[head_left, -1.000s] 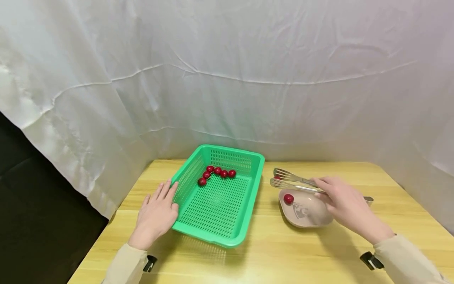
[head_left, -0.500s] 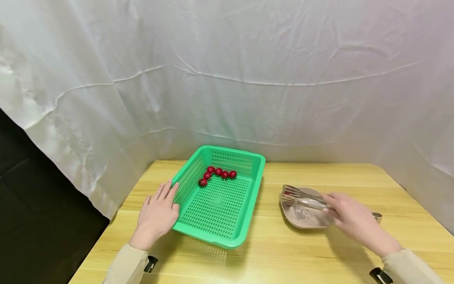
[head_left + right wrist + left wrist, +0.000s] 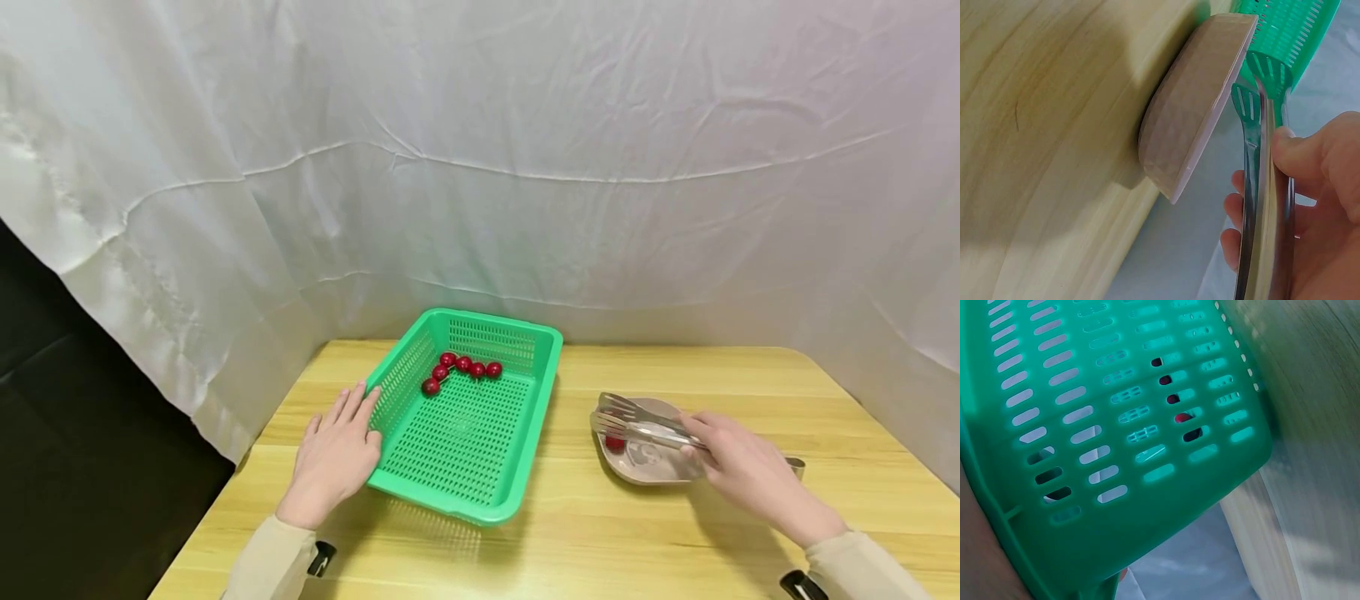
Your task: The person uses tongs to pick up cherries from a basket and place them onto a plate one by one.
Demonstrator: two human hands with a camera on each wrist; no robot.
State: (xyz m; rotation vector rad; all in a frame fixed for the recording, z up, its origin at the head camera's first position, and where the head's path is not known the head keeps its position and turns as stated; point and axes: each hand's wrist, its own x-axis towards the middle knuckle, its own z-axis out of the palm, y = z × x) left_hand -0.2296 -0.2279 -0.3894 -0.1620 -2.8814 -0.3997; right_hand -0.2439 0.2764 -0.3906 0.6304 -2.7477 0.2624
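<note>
My right hand [image 3: 738, 462] grips metal slotted tongs [image 3: 1260, 187], thumb on one arm and fingers curled round the other. The tong ends, slightly apart, are over the left side of a small pale pinkish bowl [image 3: 648, 475]. Beneath them a red cherry [image 3: 615, 444] shows in the bowl; the tongs partly cover it and whatever lies between their ends. My left hand [image 3: 337, 454] rests with extended fingers on the left rim of a green plastic basket [image 3: 491, 512]. Several red cherries [image 3: 463, 364] lie towards the basket's back left, also glimpsed through its slots in the left wrist view.
Basket and bowl stand apart on a light wooden table [image 3: 570, 542], basket left, bowl right. A whitish curtain [image 3: 480, 233] hangs behind the table and along its sides. Darkness shows beyond the left edge.
My right hand has lowered the tongs towards me and slightly right, from above the bowl's far edge to over its left side. The left hand stays at the basket rim.
</note>
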